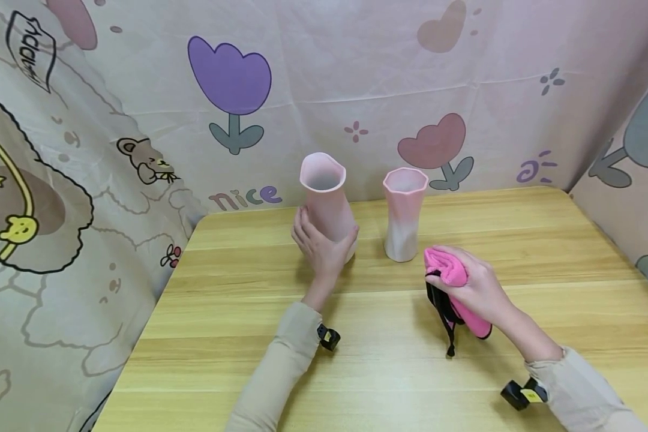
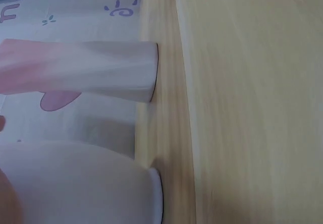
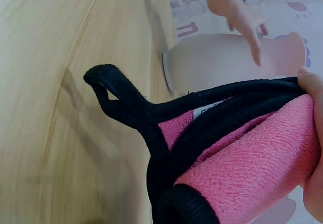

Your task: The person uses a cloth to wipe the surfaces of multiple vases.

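Observation:
A tall pale-pink vase (image 1: 330, 210) with a wavy, flared rim stands on the table. My left hand (image 1: 324, 245) holds it around the body, thumb on the right side and fingers on the left. The vase's base (image 2: 155, 196) meets the wood in the left wrist view. My right hand (image 1: 477, 285) grips a bunched pink towel (image 1: 447, 268) with black edging. From the towel a black loop (image 3: 108, 90) hangs, held above the table in front of the second vase. Part of a white label shows in its folds.
Right of the tall vase stands a slimmer faceted vase (image 1: 403, 216), pink above and white below. The wooden table (image 1: 378, 360) ends at a patterned cloth backdrop (image 1: 324, 72) behind both vases. Similar cloth hangs at the left and right sides.

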Tool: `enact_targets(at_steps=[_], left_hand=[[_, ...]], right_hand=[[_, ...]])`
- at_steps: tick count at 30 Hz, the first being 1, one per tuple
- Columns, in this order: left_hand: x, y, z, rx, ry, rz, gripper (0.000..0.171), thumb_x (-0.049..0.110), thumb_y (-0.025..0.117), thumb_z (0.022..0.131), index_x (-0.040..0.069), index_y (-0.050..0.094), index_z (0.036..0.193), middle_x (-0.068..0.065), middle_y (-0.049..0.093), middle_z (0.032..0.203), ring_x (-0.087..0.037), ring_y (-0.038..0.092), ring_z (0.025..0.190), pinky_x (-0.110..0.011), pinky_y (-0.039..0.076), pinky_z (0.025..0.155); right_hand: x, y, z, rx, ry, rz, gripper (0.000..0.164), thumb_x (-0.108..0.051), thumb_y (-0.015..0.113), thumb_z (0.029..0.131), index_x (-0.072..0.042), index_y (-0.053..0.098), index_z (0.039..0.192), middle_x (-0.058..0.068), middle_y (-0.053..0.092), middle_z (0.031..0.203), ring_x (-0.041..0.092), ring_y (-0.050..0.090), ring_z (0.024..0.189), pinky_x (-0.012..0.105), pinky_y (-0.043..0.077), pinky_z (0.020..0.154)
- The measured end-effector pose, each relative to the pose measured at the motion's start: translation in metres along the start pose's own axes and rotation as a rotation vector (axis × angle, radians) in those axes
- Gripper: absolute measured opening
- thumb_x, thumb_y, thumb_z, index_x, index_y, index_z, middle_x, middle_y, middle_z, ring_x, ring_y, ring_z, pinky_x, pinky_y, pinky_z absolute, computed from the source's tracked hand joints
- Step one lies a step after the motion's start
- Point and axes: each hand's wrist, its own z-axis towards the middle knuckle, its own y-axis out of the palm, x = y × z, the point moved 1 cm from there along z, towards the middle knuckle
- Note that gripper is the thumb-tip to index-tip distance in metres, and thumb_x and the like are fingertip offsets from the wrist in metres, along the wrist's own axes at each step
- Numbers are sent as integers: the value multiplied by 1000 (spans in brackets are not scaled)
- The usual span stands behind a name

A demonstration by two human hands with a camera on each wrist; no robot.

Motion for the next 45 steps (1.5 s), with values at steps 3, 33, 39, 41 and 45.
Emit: enact_targets(at_steps=[3,33,39,41,45], left_hand=[[0,4,-2,-58,-106,47,116,47,85,47,3,25,136,-10,29,137,-26,29,122,-39,29,102],[-16,-1,-3,-121,-130,-100,91,37,84,51,10,39,126,-6,45,120,-21,41,109,-37,37,95],[-22,-9,0,-267,-95,-191,90,35,85,53,10,39,127,-6,46,119,-18,43,107,-38,41,92],[-25,-11,1,-316,-76,-233,89,33,85,54,10,39,127,-7,46,119,-19,45,107,-37,44,90],[-30,-15,3,-420,-48,-324,88,27,85,57,8,38,129,-7,45,123,-19,45,107,-37,47,87]], right_hand=[[0,1,0,-1,-3,5,54,-12,80,67,-6,59,116,10,63,110,14,57,97,4,38,83],[2,-2,3,0,20,9,52,-14,79,68,-8,59,116,8,63,108,8,56,96,4,39,81],[3,-1,3,-5,46,6,52,-15,79,69,-8,59,116,7,63,108,12,57,96,4,39,81],[3,-1,3,-6,46,7,52,-15,79,69,-8,59,116,7,63,108,12,57,96,4,39,81],[4,-1,3,-3,28,10,52,-14,79,68,-8,59,116,7,63,108,7,56,97,4,39,81]])
